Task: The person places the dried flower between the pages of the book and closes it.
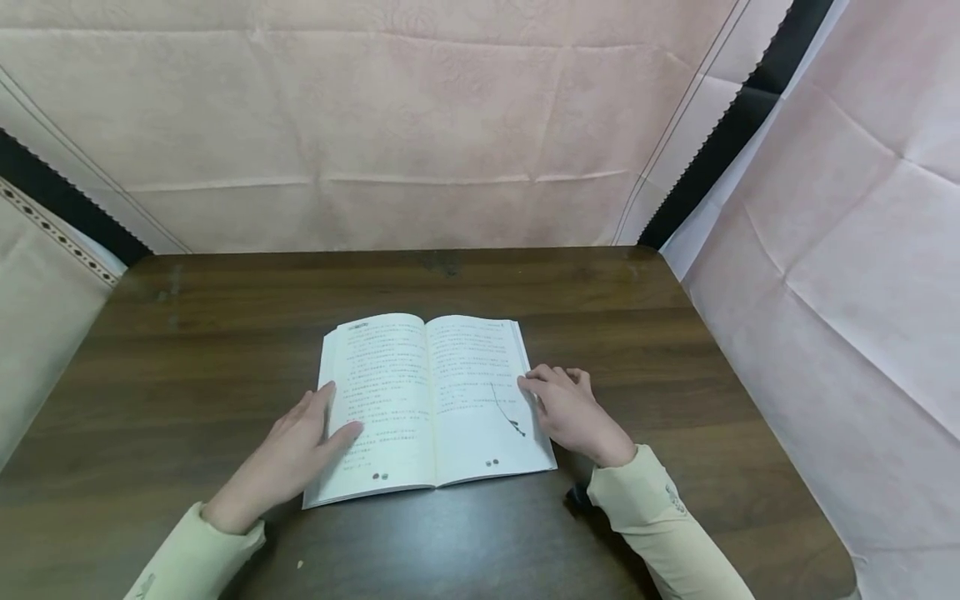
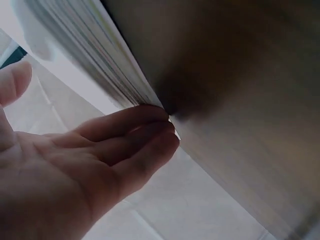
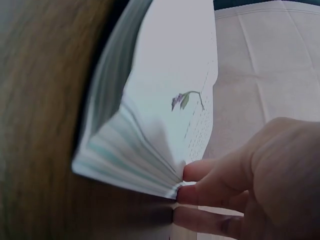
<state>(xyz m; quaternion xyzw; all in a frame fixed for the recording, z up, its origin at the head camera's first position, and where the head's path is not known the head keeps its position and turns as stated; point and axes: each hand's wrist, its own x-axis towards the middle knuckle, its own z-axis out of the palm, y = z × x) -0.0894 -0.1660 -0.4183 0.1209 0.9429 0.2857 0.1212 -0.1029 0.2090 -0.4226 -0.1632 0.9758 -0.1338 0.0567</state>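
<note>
An open book (image 1: 382, 392) lies face up, with printed lines on both pages and a small plant drawing (image 1: 508, 410) on the right one. At its left edge is my left hand (image 1: 288, 454), thumb stretched over the left page. The left wrist view shows the fingers (image 2: 135, 135) fairly straight, tips against the edge of the page stack (image 2: 95, 45), thumb held apart. My right hand (image 1: 573, 412) pinches page edges at the book's right side. In the right wrist view the pages (image 3: 135, 155) bend and fan near those fingertips (image 3: 192, 194).
The book rests on a dark brown wooden table (image 1: 187, 350). Pale creased sheets (image 1: 390, 125) hang behind and at both sides, with black strips (image 1: 720, 133) at the corners. A tiny pale speck (image 1: 300, 564) lies near the front.
</note>
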